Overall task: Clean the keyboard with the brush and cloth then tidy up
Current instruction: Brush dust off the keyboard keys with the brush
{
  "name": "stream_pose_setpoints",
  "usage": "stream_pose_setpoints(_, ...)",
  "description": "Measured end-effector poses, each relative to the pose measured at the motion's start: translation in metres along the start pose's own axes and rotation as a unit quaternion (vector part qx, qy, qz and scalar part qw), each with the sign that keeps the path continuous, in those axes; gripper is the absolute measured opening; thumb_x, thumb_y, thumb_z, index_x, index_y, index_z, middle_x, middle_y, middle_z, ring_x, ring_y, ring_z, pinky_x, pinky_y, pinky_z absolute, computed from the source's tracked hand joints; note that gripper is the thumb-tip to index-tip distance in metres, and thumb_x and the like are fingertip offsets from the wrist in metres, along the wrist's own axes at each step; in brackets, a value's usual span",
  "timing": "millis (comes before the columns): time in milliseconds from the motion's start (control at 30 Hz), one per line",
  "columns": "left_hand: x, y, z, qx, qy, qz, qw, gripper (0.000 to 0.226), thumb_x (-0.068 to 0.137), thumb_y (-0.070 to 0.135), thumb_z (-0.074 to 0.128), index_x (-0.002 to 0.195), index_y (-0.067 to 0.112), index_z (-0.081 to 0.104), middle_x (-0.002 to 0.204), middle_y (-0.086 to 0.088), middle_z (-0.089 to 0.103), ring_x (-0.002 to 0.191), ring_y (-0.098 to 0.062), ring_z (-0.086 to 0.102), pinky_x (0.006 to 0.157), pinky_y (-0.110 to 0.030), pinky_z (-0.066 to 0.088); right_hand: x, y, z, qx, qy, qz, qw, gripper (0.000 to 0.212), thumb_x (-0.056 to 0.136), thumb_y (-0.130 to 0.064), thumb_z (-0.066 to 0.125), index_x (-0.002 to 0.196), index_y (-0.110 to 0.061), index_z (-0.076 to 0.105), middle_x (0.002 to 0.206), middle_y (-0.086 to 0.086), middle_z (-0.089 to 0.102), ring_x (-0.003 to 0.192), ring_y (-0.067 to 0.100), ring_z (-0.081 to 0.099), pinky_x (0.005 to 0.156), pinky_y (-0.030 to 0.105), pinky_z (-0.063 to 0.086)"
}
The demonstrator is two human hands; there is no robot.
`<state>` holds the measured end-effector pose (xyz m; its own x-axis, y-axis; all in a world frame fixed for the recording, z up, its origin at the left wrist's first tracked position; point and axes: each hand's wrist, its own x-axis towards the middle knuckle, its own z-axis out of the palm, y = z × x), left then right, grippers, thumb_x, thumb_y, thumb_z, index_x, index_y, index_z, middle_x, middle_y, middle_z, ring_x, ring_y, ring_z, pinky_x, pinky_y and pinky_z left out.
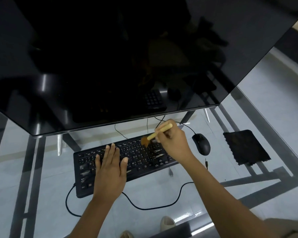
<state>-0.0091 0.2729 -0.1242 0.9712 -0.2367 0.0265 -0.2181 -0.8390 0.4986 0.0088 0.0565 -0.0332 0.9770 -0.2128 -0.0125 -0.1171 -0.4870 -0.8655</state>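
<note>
Two hands: left hand [110,166] flat on keyboard [138,155] (right hand [173,140] grips brush [157,133]).

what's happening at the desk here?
A person is brushing a black keyboard on a glass desk. The right hand grips a wooden-handled brush, its bristles on the keys near the upper right of the main key block. The left hand lies flat on the left half of the keyboard, steadying it. A dark cloth lies untouched to the right, beyond the mouse. The monitor is off.
</note>
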Motion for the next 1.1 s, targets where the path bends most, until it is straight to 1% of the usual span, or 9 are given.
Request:
stream_pose_setpoints(100, 0.000, 0.004, 0.000, -0.005, 0.001, -0.006, 1.000, 0.078, 0.094, 0.057, 0.003, 0.146, 0.008, 0.032, 0.158, -0.003, 0.020, 0.145, -0.008, 0.000, 0.119, -0.039, -0.006, -0.002, 0.004, 0.007, -0.020, -0.073, 0.028, 0.997, 0.006, 0.092, -0.010, 0.060, 0.090, -0.015, 0.058, 0.076, 0.002, 0.070, 0.070, 0.018, 0.070, 0.070, 0.041, 0.060)
stream_pose_setpoints(233, 0.003, 0.012, 0.001, -0.005, -0.002, -0.001, 1.000, 0.077, 0.094, 0.057, 0.005, 0.146, 0.007, 0.032, 0.157, -0.004, 0.021, 0.145, -0.009, 0.000, 0.119, -0.041, -0.005, 0.003, 0.007, -0.002, 0.008, 0.080, 0.018, 0.997, 0.006, 0.093, -0.009, 0.056, 0.093, -0.015, 0.058, 0.081, 0.001, 0.070, 0.071, 0.017, 0.070, 0.068, 0.031, 0.059)
stream_pose_setpoints(333, 0.004, 0.016, 0.005, 0.000, -0.013, 0.010, 1.000, 0.078, 0.094, 0.057, 0.004, 0.147, 0.007, 0.030, 0.158, -0.003, 0.019, 0.145, -0.008, -0.001, 0.119, -0.040, -0.005, 0.000, 0.012, -0.003, 0.037, -0.055, 0.076, 0.995, 0.002, 0.092, -0.010, 0.061, 0.093, -0.012, 0.060, 0.082, 0.007, 0.071, 0.072, 0.018, 0.071, 0.070, 0.032, 0.060)
stream_pose_setpoints(533, 0.009, 0.033, 0.012, -0.001, -0.026, 0.040, 0.999, 0.078, 0.094, 0.059, 0.002, 0.148, 0.010, 0.029, 0.158, -0.001, 0.016, 0.145, -0.007, -0.004, 0.119, -0.039, -0.006, -0.005, 0.028, -0.047, 0.071, 0.239, 0.074, 0.966, 0.008, 0.096, -0.018, 0.056, 0.090, -0.024, 0.056, 0.080, 0.002, 0.070, 0.074, 0.021, 0.070, 0.070, 0.035, 0.059)
stream_pose_setpoints(667, 0.014, 0.037, 0.015, 0.006, -0.037, 0.049, 0.998, 0.078, 0.093, 0.059, 0.002, 0.148, 0.010, 0.028, 0.158, -0.001, 0.015, 0.145, -0.007, -0.004, 0.119, -0.040, -0.005, -0.012, 0.048, -0.061, -0.108, 0.091, 0.083, 0.987, 0.005, 0.094, -0.023, 0.056, 0.092, -0.018, 0.056, 0.070, -0.001, 0.065, 0.062, 0.016, 0.065, 0.064, 0.040, 0.058)
stream_pose_setpoints(800, 0.016, 0.041, 0.018, 0.015, -0.049, 0.048, 0.998, 0.080, 0.092, 0.060, -0.001, 0.148, 0.010, 0.027, 0.159, 0.000, 0.013, 0.145, -0.006, -0.007, 0.119, -0.038, -0.007, -0.012, 0.053, -0.069, -0.120, 0.167, 0.045, 0.978, 0.004, 0.093, -0.018, 0.055, 0.091, -0.021, 0.055, 0.073, -0.003, 0.065, 0.063, 0.015, 0.063, 0.061, 0.036, 0.054)
stream_pose_setpoints(900, 0.013, 0.040, 0.020, 0.021, -0.052, 0.047, 0.997, 0.081, 0.092, 0.060, -0.001, 0.148, 0.010, 0.027, 0.159, 0.000, 0.012, 0.145, -0.008, -0.005, 0.119, -0.039, -0.007, -0.012, 0.053, -0.067, -0.129, 0.076, 0.079, 0.986, 0.007, 0.092, -0.026, 0.056, 0.091, -0.020, 0.057, 0.070, -0.002, 0.066, 0.063, 0.016, 0.065, 0.066, 0.041, 0.058)
stream_pose_setpoints(1033, 0.011, 0.042, 0.022, 0.024, -0.053, 0.047, 0.997, 0.079, 0.092, 0.059, 0.001, 0.148, 0.010, 0.028, 0.159, 0.000, 0.012, 0.145, -0.009, -0.004, 0.119, -0.039, -0.006, -0.013, 0.054, -0.072, -0.138, 0.149, 0.059, 0.977, 0.006, 0.094, -0.021, 0.056, 0.089, -0.019, 0.055, 0.067, -0.007, 0.060, 0.059, 0.010, 0.058, 0.060, 0.032, 0.052)
stream_pose_setpoints(1100, 0.012, 0.041, 0.022, 0.024, -0.050, 0.048, 0.997, 0.079, 0.093, 0.059, 0.001, 0.148, 0.010, 0.029, 0.159, 0.000, 0.013, 0.146, -0.009, -0.003, 0.119, -0.040, -0.006, -0.010, 0.054, -0.072, -0.124, 0.101, 0.089, 0.983, 0.009, 0.093, -0.026, 0.056, 0.088, -0.019, 0.055, 0.064, -0.006, 0.064, 0.060, 0.013, 0.063, 0.062, 0.034, 0.056)
